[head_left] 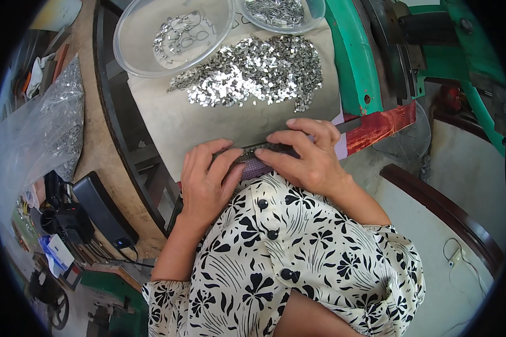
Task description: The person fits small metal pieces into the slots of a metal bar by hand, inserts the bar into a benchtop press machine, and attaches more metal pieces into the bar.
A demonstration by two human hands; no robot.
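Note:
A narrow dark strip [249, 153] with small metal pieces along it lies at the near edge of the paper-covered work surface. My left hand [203, 178] bends its fingers round the strip's left end, thumb on the near side. My right hand [309, 156] holds the strip farther right, its thumb near the middle and its index finger on the far side. Parts of the strip are hidden under my fingers. Just beyond lies a wide pile of small, shiny flat metal pieces [253, 73], spread over brown paper [219, 124].
A large clear plastic bowl [118, 42] with some metal parts stands far left; a smaller clear tub [319, 17] of thin metal parts stands beside it. Green machinery [351, 62] borders the right. Leftward are a bag of metal bits [67, 121] and a black device [104, 208] on a wooden table.

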